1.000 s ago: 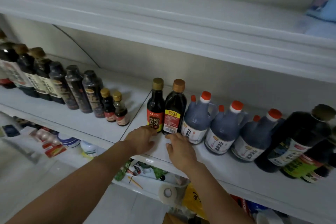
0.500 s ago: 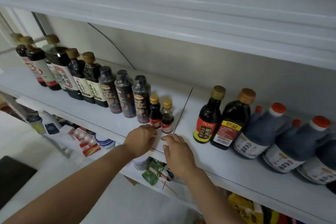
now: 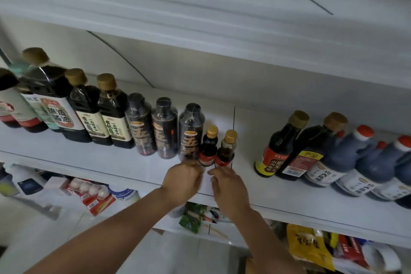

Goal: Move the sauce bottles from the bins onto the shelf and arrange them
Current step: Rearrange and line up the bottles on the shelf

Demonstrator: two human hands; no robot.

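Two small dark sauce bottles with gold caps, the left one (image 3: 208, 148) and the right one (image 3: 225, 152), stand side by side at the middle of the white shelf (image 3: 124, 162). My left hand (image 3: 183, 181) reaches the foot of the left small bottle, its fingers loosely curled. My right hand (image 3: 229, 187) has its fingertips just under the foot of the right small bottle. Neither hand plainly grips anything. Left of them stand three dark wrapped bottles (image 3: 164, 129) and taller soy sauce bottles (image 3: 113, 115).
To the right, past a bare gap, stand two dark bottles with brown caps (image 3: 278, 151) and several blue jugs with orange caps (image 3: 347, 158). An upper shelf (image 3: 200, 20) overhangs. Packets and goods fill the lower shelf (image 3: 93, 193).
The view has swung left along the shelf. Both hands have moved forward from the shelf's front edge to the feet of the two small bottles.
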